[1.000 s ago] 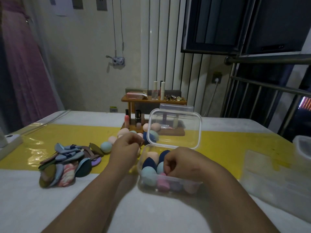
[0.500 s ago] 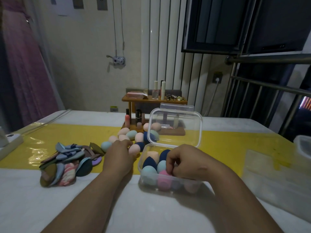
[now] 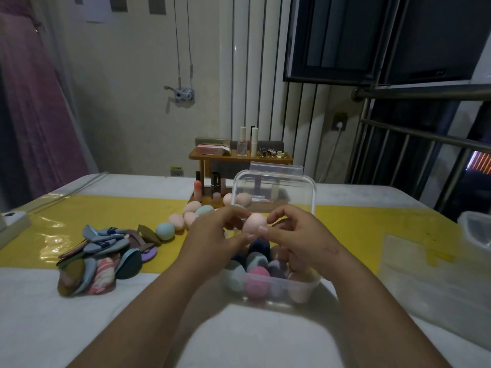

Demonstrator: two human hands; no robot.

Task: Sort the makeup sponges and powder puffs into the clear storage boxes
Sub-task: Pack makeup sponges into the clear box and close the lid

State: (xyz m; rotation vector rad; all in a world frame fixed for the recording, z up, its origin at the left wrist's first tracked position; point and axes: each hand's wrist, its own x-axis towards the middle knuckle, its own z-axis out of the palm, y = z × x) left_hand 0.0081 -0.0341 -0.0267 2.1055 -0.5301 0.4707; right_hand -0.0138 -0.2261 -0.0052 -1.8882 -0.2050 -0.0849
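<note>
A pale pink egg-shaped makeup sponge (image 3: 254, 223) is held above the open clear storage box (image 3: 303, 289). My left hand (image 3: 212, 236) pinches it from the left and my right hand (image 3: 297, 235) pinches it from the right. The box holds several sponges in teal, pink, purple and dark blue, and its clear lid (image 3: 273, 192) stands upright behind. More loose sponges (image 3: 186, 217), pink and teal, lie on the yellow mat behind my left hand. A heap of flat powder puffs (image 3: 101, 257) lies at the left.
A wooden cosmetics rack (image 3: 239, 158) with lipsticks and bottles stands behind the box. Another clear storage box (image 3: 435, 288) and a clear container (image 3: 475, 229) sit at the right. A white power strip (image 3: 13, 221) lies at the table's left edge.
My left hand picked a pale pink sponge from the loose group and carried it right, above the box. My right hand rose out of the box and now pinches the same sponge.
</note>
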